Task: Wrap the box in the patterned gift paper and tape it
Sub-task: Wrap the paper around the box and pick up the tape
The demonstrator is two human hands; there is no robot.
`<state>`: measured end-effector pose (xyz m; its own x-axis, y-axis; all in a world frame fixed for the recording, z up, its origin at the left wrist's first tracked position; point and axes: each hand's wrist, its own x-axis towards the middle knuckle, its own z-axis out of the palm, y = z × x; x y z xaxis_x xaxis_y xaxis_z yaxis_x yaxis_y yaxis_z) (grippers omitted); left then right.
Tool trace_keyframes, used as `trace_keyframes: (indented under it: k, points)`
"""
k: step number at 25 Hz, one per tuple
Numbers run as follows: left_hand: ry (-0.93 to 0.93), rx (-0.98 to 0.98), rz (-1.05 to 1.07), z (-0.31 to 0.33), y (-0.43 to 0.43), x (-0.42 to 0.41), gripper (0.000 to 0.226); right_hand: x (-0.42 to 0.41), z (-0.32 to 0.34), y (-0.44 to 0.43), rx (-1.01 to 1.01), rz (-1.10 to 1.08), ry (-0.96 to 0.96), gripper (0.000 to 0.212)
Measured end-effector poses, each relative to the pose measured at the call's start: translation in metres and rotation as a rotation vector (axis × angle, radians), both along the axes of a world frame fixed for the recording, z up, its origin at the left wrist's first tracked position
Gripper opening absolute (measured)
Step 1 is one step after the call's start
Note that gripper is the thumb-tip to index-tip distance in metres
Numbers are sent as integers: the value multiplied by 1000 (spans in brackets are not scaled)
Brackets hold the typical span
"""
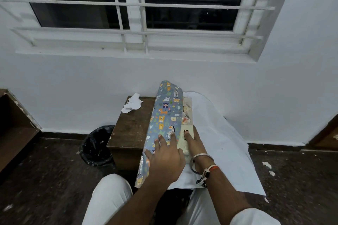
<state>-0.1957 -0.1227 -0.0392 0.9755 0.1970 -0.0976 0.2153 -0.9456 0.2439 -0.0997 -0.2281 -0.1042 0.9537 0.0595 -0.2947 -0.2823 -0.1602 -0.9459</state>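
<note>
Blue-grey patterned gift paper (165,113), printed with small animals, is folded over the left part of the box (187,115), which lies lengthwise on a small wooden table (131,124) with a cream strip of its top bare. The left hand (165,157) presses the flap down with fingers spread flat and grips nothing. The right hand (194,142) rests on the bare strip with fingers laid straight, also holding nothing. The likeliest failure, as I judge it, is the flap springing back. No tape is in view, so fetching it would lift 1 hand, and the stiff fold looks held by pressure alone. The sheet's white underside (215,142) hangs past the table's right edge, and its weight or a careless tug could drag the box askew and leave the seam crooked. A hard pull across a box corner could tear the paper. Counted: 1 box, 1 sheet of paper, 2 hands, 1 table, 1 bin with a black liner (97,145), 1 heap of torn white scraps (132,104) on the table's far corner, 1 metal bangle (201,159) on the right wrist, and at least 3 floor scraps (266,164) to the right.
</note>
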Motion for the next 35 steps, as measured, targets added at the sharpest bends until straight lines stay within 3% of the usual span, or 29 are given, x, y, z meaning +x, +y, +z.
trace_keyframes:
  k: [2,5,7,10,15,21,23,25,27,31,33,35]
  points:
    - [66,-11,20,3,-8,2,101,0,3,1,-28,20,1,52]
    - [125,12,32,6,-13,4,70,-2,11,2,-90,13,39,56]
    - [11,76,38,1,-14,4,68,-1,12,1,-128,17,62,55]
    - [98,45,-60,-15,-13,4,61,1,13,1,-154,29,62,57]
    - [109,163,-58,-12,-18,3,73,3,27,0,-303,54,40,60]
    - [97,135,-152,-2,-5,4,93,18,60,10,-556,166,130,110]
    - [92,142,-198,8,5,5,87,25,61,13,-628,199,145,109]
    - [-10,134,-265,19,22,10,64,31,56,15,-650,201,164,105]
    - [-107,-66,-234,26,47,22,41,32,54,14,-660,205,166,100]
    - [-312,-542,128,-3,102,54,20,32,50,11,-649,202,150,93]
    - [-260,-696,242,-23,111,63,28,32,45,9,-630,196,150,93]
    - [-105,-1042,346,-32,108,69,51,32,43,8,-592,179,148,93]
